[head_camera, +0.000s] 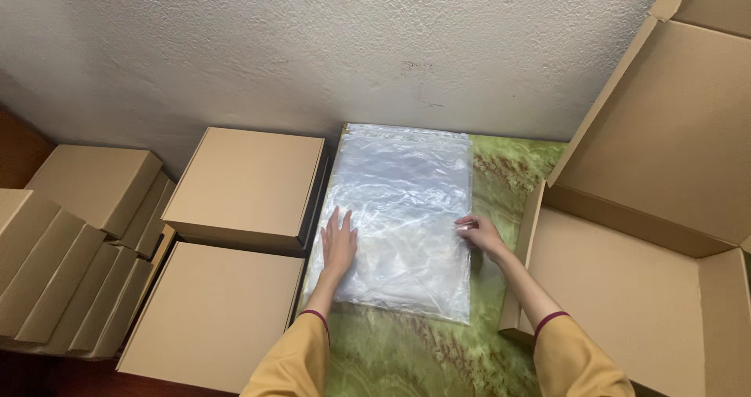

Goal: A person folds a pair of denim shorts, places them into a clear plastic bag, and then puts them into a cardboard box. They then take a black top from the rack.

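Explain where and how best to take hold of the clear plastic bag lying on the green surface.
Probably pinch the bag at its free right edge, coming from the right, where the right hand already touches it. It lies flat and limp; the left hand presses it down.

glossy clear plastic bag (403,209), matt cardboard boxes (246,182)

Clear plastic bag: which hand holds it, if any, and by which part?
The right hand pinches the clear plastic bag at its right edge; the left hand only lies flat on it.

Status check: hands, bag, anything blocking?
Left hand flat on clear bag. Right hand at its right edge. Bag lies flat on green surface. Nothing on top; boxes flank both sides.
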